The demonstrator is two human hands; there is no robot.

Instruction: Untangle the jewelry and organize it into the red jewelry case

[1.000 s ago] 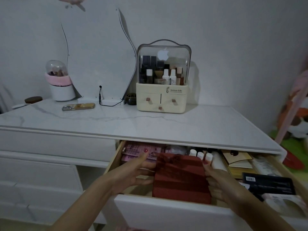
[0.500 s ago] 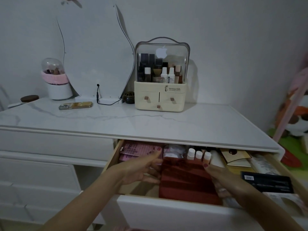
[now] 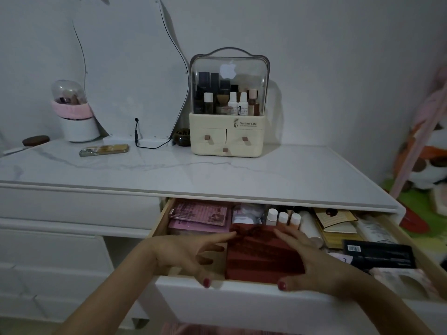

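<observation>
You face a white marble-look dresser top (image 3: 266, 175) carrying a cream cosmetics organizer (image 3: 227, 136), a gold-cased phone (image 3: 104, 150), a white brush holder (image 3: 78, 128), and a small dark dish (image 3: 182, 139).

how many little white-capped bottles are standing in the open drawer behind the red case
3, in a row behind the red jewelry case: left bottle, middle bottle, right bottle. More may be hidden further back under the tabletop.
</observation>
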